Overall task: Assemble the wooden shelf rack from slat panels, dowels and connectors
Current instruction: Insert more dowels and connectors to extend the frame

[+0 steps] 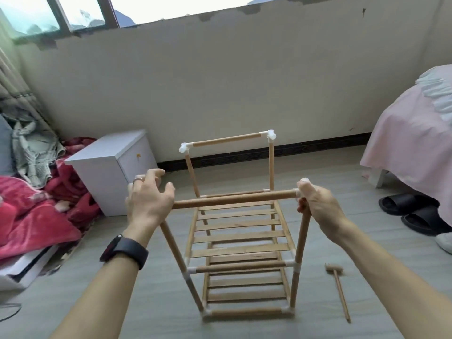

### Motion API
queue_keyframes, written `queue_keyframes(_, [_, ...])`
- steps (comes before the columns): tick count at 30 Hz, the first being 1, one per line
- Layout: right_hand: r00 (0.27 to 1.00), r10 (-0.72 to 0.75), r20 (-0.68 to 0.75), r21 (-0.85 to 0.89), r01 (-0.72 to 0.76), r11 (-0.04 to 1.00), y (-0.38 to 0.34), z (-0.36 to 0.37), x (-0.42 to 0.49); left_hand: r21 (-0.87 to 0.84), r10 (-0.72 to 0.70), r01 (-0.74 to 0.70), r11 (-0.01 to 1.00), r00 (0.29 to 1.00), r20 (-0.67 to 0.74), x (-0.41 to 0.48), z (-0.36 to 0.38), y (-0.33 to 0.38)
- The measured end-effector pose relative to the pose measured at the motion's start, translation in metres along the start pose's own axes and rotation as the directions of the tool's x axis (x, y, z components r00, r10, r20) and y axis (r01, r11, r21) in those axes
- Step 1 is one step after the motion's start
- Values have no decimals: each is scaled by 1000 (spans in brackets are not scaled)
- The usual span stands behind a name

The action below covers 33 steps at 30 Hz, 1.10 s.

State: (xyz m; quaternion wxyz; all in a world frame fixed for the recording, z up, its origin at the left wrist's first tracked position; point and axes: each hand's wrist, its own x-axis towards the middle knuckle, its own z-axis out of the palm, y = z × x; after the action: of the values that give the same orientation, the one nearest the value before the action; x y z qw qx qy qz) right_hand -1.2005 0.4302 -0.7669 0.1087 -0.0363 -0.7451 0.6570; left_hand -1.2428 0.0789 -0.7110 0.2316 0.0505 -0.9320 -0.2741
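Observation:
The wooden shelf rack (242, 243) stands upright on the floor, with two slat panels between dowel posts and white connectors. A horizontal dowel (234, 198) spans the near top. My right hand (315, 204) grips its right end, where a white connector meets the near right post (302, 236). My left hand (148, 198) sits over the dowel's left end and the top of the near left post (176, 250), fingers partly spread; that joint is hidden under it. The far top dowel (227, 140) sits between two white connectors.
A small wooden mallet (338, 287) lies on the floor right of the rack. A white cabinet (110, 167) stands at the left, with red bedding (31, 216) beside it. A pink-covered bed (411, 133) and black slippers (413, 211) are at the right.

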Motion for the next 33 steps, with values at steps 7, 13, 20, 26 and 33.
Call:
queue_keyframes(7, [999, 6, 37, 99, -10, 995, 4, 9, 2, -626, -204, 377, 682, 921, 333, -10, 15, -23])
queue_keyframes(13, [976, -33, -215, 58, 47, 997, 3, 17, 1, -697, -277, 324, 639, 943, 184, -28, 31, -17])
queue_keyframes(20, [977, -54, -206, 5, 56, 998, 4, 17, -3, -652, -285, 304, 695, 949, 138, -38, 38, -16])
queue_keyframes(26, [999, 29, 13, 59, -30, 998, -3, 3, -10, -696, -138, 406, 592, 902, 409, -32, 18, -20])
queue_keyframes(33, [986, 143, -80, 215, -123, 969, -19, -32, 2, -812, -341, 458, 361, 876, 342, -12, -12, -51])
